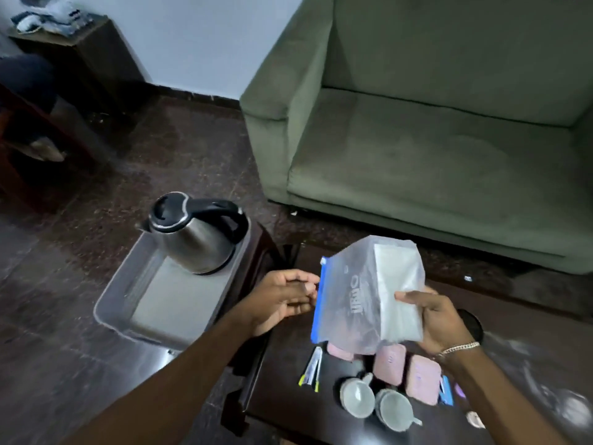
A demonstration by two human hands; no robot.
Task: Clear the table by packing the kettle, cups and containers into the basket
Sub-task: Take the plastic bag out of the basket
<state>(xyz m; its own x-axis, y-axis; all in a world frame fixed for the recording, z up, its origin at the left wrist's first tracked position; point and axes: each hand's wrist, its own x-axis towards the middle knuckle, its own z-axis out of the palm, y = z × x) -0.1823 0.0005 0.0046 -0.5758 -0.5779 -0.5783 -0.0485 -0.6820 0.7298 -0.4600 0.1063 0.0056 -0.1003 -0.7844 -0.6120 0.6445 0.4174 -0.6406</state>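
Above the worktop's far edge: one clear zip bag, held aloft, blue seal strip along its left side, long axis running near to far, a pale flat packet inside. Right hand: fingers clamped on the bag's right edge, thumb on top; a chain bracelet at the wrist. Left hand: half-curled, fingers loosely together, fingertips just beside the blue strip; contact cannot be told.

Off the worktop's left edge, on a lower dark stand: one grey basket, rectangular, long axis near to far. Kettle: steel body, black lid and handle, standing upright in the basket's far end, spout pointing left, handle pointing right.

Near edge of the worktop, under the bag:
- two grey cups, side by side; left one's handle points away, right one's handle points to the near right.
- pink containers, flat, closed, touching one another, just beyond the cups.
- small sachets, left of the cups, long axes near to far.

Beyond the worktop: green sofa on a dark floor.
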